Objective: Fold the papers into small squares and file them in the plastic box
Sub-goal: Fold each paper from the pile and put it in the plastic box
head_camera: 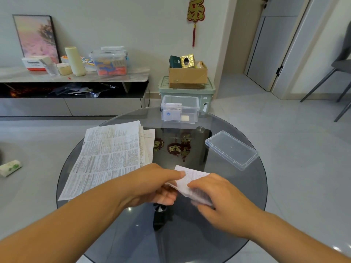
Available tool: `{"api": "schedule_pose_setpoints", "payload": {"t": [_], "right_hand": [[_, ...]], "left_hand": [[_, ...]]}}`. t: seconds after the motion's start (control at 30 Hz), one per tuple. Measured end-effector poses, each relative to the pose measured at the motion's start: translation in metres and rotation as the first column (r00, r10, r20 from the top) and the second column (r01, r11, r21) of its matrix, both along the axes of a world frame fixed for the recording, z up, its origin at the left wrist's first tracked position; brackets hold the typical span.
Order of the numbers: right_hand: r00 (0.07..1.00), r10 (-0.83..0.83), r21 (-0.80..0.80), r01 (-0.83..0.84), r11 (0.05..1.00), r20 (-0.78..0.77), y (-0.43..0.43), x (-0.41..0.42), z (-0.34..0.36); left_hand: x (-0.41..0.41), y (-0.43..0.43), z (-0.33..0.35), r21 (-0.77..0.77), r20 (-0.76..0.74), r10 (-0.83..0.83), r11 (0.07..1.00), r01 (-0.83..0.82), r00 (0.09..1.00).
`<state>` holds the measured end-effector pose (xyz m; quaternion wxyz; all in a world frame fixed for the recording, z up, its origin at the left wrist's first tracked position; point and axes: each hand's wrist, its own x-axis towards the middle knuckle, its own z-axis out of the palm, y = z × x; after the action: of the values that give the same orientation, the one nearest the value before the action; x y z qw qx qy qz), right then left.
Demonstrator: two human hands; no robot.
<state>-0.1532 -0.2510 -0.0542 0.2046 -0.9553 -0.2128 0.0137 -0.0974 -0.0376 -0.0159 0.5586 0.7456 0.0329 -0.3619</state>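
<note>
Folded paper [190,177] pinched between left hand [157,183] and right hand [218,196]; plastic box [180,109] straight ahead, far desk [247,186] edge.

Cardboard box [188,75] on green bin [212,90], perhaps tissue pack [10,168]

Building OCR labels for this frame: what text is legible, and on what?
"乐" on the red and gold wall ornament.
Printed sheets on the glass table: dense print, too small to read.
Folded paper held by the left hand and right hand: print too small.
Tissue pack on the sideboard: bold word, blurred.
Red and gold shapes seen in the glass table: characters, unreadable.
</note>
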Motion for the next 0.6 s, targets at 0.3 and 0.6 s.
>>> {"api": "schedule_pose_setpoints", "payload": {"t": [0.3, 0.6], "right_hand": [[0.928, -0.289, 0.186, 0.335, 0.923, -0.237, -0.002, 0.016, -0.001], [0.928, -0.341, -0.096, 0.329, 0.939, -0.152, -0.001, 0.022, 0.003]], "left_hand": [[-0.008, -0.004, -0.009, 0.544, 0.313, -0.397, 0.819, 0.179, 0.863], [0.007, -0.015, -0.023, 0.766, 0.329, -0.468, 0.64, 0.059, 0.82]]}}
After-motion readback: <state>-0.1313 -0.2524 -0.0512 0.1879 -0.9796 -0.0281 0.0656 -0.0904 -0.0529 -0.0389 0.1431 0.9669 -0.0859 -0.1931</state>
